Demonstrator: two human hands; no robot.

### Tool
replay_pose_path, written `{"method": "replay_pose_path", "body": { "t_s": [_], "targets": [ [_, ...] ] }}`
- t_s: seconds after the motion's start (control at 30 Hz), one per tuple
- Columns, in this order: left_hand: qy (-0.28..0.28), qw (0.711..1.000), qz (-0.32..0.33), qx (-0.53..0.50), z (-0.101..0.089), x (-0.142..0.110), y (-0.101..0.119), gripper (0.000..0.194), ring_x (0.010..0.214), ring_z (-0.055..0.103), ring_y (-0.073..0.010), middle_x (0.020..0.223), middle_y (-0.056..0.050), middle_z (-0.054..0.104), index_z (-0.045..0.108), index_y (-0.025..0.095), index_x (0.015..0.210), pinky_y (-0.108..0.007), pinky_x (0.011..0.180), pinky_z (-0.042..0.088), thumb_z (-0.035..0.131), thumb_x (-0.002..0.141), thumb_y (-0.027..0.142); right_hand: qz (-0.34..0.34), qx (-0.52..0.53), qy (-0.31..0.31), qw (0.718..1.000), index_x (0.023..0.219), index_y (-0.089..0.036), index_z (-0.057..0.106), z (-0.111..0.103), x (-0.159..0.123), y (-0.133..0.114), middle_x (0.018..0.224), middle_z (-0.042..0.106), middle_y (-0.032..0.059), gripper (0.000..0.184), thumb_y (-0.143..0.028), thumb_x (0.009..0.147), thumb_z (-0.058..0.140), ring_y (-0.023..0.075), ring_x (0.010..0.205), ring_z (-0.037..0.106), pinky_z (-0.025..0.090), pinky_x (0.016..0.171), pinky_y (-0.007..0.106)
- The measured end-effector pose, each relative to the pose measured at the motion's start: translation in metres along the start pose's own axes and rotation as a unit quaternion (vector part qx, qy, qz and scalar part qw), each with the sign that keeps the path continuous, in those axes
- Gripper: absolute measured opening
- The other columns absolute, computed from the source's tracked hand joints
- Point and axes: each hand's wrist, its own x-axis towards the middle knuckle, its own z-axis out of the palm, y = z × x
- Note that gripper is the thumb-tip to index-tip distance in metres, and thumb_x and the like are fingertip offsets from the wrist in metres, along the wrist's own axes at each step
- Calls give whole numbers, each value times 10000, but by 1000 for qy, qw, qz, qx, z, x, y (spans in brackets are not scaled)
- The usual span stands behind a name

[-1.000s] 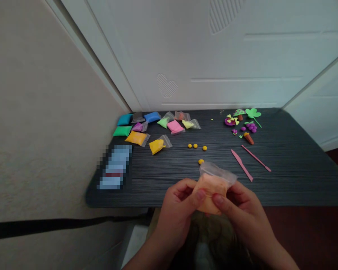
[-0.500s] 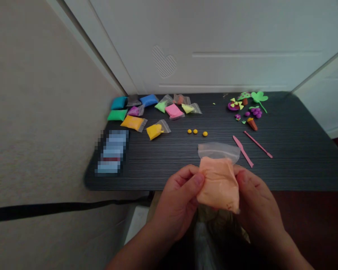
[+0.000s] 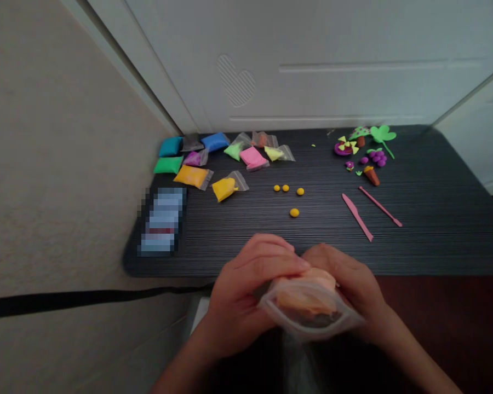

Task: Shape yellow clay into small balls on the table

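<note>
Between both hands, in front of the table's near edge, is a clear zip bag of peach modelling clay (image 3: 308, 301), its mouth gaping and turned down towards me. My left hand (image 3: 250, 290) is closed on the bag's left side, its fingers lying over the top. The right side is gripped by my right hand (image 3: 349, 284), whose fingertips are partly hidden behind the bag. Beyond the hands lies a yellow clay ball (image 3: 294, 213), with several smaller ones farther back. A pink plastic knife (image 3: 357, 217) and a thin pink modelling stick (image 3: 380, 206) rest to the right.
On the dark table (image 3: 230, 241), several bags of coloured clay, including a yellow bag (image 3: 224, 189), lie at the back left. A phone-like blurred object (image 3: 163, 221) is at the left edge. Clay figures, among them a green flower (image 3: 383, 134), sit at the back right.
The peach clay bag has tipped over, so its mouth now faces me instead of the table. My hands have moved closer together around it. A yellow ball formerly hidden behind the bag shows.
</note>
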Motion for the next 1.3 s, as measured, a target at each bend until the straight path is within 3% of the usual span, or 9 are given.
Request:
{"method": "replay_pose_path", "body": {
  "t_s": [0.17, 0.33, 0.5, 0.63, 0.87, 1.3],
  "targets": [
    [-4, 1000, 20, 3, -1, 5, 8, 281, 801, 599, -172, 851, -26, 679, 638, 226, 963, -359, 779, 458, 675, 689, 179, 43, 38, -22, 998, 828, -240, 550, 1, 0, 2, 796, 610, -6, 77, -221, 819, 476, 144, 745, 574, 476, 665, 277],
    [24, 999, 42, 20, 5, 5, 10, 150, 754, 604, -168, 768, -38, 682, 656, 204, 887, -357, 731, 458, 628, 740, 221, 59, 21, -24, 998, 961, -242, 561, 0, -3, 1, 842, 611, 7, 170, -240, 811, 482, 153, 761, 580, 491, 675, 281],
    [42, 994, 78, 65, 6, 6, 10, 61, 700, 596, -152, 703, -41, 681, 653, 154, 783, -358, 705, 446, 626, 729, 151, 7, 9, 70, 997, 1224, -300, 431, 1, -11, -1, 1106, 546, 18, 480, -191, 768, 538, 182, 1003, 515, 450, 854, 328],
    [45, 992, 81, 82, 7, 6, 11, 41, 683, 578, -147, 683, -43, 680, 651, 140, 743, -362, 687, 440, 622, 718, 123, -17, 63, 101, 993, 1255, -272, 405, -4, -15, -17, 1169, 485, 41, 533, -275, 753, 585, 228, 1065, 463, 425, 894, 374],
    [10, 995, 71, 73, 5, 2, 14, 131, 731, 567, -151, 741, -26, 683, 641, 152, 770, -398, 766, 421, 605, 694, 51, -24, 12, 36, 999, 1090, -224, 523, -14, -2, -38, 1006, 579, 27, 351, -179, 754, 615, 159, 961, 528, 446, 851, 267],
    [-1, 996, 64, 58, 3, 0, 17, 148, 708, 556, -144, 761, -29, 688, 656, 141, 788, -366, 724, 421, 619, 679, 47, -31, 59, 52, 996, 893, -176, 604, -12, 1, -43, 846, 633, 15, 114, -175, 779, 594, 138, 834, 570, 477, 755, 285]
  ]
}}
